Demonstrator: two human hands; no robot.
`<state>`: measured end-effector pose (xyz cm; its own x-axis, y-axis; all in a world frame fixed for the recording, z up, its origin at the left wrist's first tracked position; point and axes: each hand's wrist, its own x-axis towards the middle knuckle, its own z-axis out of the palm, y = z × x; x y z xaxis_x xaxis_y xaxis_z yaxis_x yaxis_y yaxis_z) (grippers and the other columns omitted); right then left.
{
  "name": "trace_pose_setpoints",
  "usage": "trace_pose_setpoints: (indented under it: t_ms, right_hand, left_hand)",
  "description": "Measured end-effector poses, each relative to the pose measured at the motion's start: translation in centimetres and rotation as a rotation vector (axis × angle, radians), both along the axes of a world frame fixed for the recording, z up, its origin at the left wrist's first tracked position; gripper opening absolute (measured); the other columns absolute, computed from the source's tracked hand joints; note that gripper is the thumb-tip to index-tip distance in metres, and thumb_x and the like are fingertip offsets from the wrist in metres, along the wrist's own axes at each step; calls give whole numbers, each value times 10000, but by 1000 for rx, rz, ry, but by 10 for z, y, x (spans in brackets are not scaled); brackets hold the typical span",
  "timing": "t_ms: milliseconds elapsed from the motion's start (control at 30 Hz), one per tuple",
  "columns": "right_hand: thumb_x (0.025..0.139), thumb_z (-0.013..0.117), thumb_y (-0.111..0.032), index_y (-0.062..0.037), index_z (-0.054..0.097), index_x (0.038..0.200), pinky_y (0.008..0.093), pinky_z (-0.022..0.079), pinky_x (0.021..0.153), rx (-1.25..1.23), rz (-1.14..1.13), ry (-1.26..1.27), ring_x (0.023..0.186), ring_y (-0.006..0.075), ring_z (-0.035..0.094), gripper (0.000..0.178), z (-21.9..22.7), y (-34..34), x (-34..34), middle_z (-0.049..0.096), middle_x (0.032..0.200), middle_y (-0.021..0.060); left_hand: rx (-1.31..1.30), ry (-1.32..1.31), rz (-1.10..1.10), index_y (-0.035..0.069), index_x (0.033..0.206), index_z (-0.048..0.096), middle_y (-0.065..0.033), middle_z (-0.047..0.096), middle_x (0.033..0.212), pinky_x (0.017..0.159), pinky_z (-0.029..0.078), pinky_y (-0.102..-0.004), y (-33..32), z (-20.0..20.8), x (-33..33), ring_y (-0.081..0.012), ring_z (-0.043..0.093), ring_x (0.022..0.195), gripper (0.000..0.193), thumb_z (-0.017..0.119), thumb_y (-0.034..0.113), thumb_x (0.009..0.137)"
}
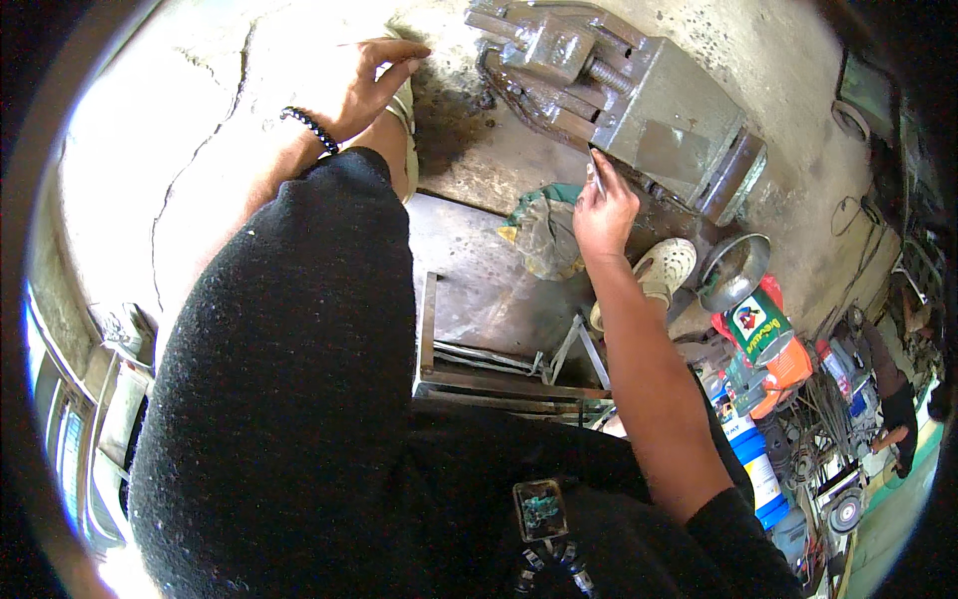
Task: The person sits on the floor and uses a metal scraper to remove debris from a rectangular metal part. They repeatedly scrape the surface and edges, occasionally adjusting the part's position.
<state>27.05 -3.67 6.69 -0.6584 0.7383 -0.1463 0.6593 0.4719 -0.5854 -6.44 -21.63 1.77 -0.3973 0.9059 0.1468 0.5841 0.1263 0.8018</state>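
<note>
A large, oily grey machine vise (679, 115) lies on the floor at the upper right, its threaded screw (607, 76) and jaw block (559, 48) toward the far left. My right hand (605, 218) is closed around a slim metal tool (597, 177). The tool's dark tip is at the vise's near lower edge, but I cannot tell whether it touches. My left hand (371, 85), with a black beaded bracelet at the wrist, hangs past my knee over the floor. Its thumb and index finger stretch out with a gap between them, and nothing shows in it.
A crumpled grey-green cloth or bag (547, 235) lies left of my right wrist. Near my clog (667, 266) is a metal bowl (733, 272). Bottles, a blue bucket (763, 484) and clutter fill the right. A metal frame (509, 387) stands close in; another person (886, 384) is far right.
</note>
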Motion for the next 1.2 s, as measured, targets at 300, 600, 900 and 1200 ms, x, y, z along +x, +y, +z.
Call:
trace_pose_setpoints:
  t_ms: [300,600,900,1200]
  right_hand:
    - [661,669,117,-48,636,1245,389,516,990,-165,87,112,1131,357,643,608,1,-27,-40,669,1216,184]
    - [846,638,61,5,701,1085,320,555,776,-316,-232,190,834,219,695,253,11,-16,-3,705,987,117]
    - [779,667,98,-18,645,1013,281,511,893,-427,-101,432,1009,157,634,262,25,-35,-35,644,1065,73]
    - [881,625,38,17,571,1046,302,519,707,-298,-73,138,794,174,623,174,31,-46,-40,613,944,116]
  left_hand:
    - [50,-17,41,96,1142,696,-83,683,1142,997,464,-370,0,-6,6,-251,614,1107,196,652,117,952]
    - [15,-70,25,96,1151,683,-82,685,1143,967,484,-364,-6,-5,0,-239,624,1095,191,640,122,967]
    - [-43,-45,52,103,1155,700,-129,691,1114,958,497,-402,0,1,5,-306,640,1069,217,615,172,967]
    - [-155,-22,2,113,1173,682,-108,695,1108,954,496,-380,-1,25,8,-276,636,1075,212,607,147,978]
